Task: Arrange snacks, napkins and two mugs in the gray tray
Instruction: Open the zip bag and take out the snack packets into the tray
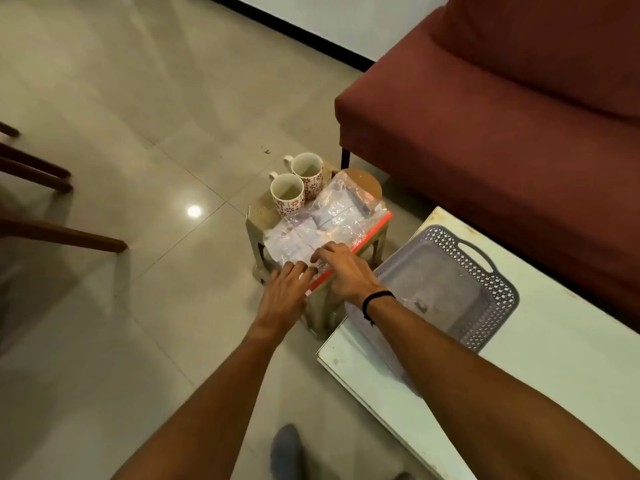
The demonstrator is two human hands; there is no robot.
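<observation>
Item: clear zip-top plastic bag (pixel 322 220) with red seal; my left hand (pixel 285 292) and right hand (pixel 341 271) rest curled fingers on its near edge, likely to lift it toward the gray perforated plastic tray (pixel 446 285)

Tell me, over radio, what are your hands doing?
Both hands, left and right, on the zip bag. Gray tray empty of mugs. Two mugs wait on stool. Nothing blocking.

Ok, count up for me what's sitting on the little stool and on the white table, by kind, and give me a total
Floral mugs: 2, one nearer and one behind it, on the stool
Clear zip bags with a red strip: 1, on the stool, with the left hand and right hand at its near edge
Gray trays: 1, on the white table
Total: 4
</observation>
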